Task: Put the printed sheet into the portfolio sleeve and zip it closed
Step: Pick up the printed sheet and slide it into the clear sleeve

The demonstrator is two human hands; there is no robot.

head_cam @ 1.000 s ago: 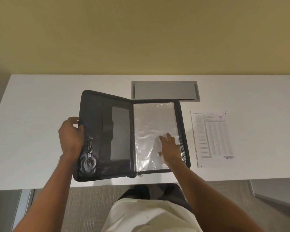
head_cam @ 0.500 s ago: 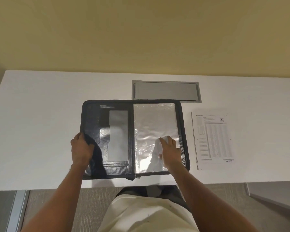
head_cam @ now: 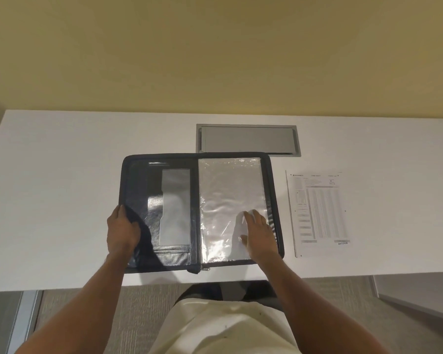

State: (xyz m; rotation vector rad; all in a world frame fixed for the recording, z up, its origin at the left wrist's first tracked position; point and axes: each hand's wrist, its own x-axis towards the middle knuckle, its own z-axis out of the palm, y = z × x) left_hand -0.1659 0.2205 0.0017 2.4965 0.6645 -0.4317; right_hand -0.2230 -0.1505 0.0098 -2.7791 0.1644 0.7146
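Plain yellow-beige wall (head_cam: 215, 47) behind white table (head_cam: 62, 175). Grey metal cable hatch (head_cam: 247, 143) set in table near far edge, centre. Grey-brown carpet (head_cam: 87, 307) below near edge; grey panel (head_cam: 0, 323) bottom-left corner.

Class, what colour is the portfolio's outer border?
Black, on the portfolio, seen in the head view.

Open portfolio (head_cam: 161, 213) near the table's (head_cam: 62, 175) front edge, sheet (head_cam: 320, 210) beside it.

The sleeve (head_cam: 228, 195) fills the portfolio's right half. The sheet lies apart on the right. A hatch (head_cam: 247, 144) sits behind, toward the back edge. The left hand (head_cam: 122, 229) rests on the portfolio's left edge, the right hand (head_cam: 260, 232) on the sleeve.
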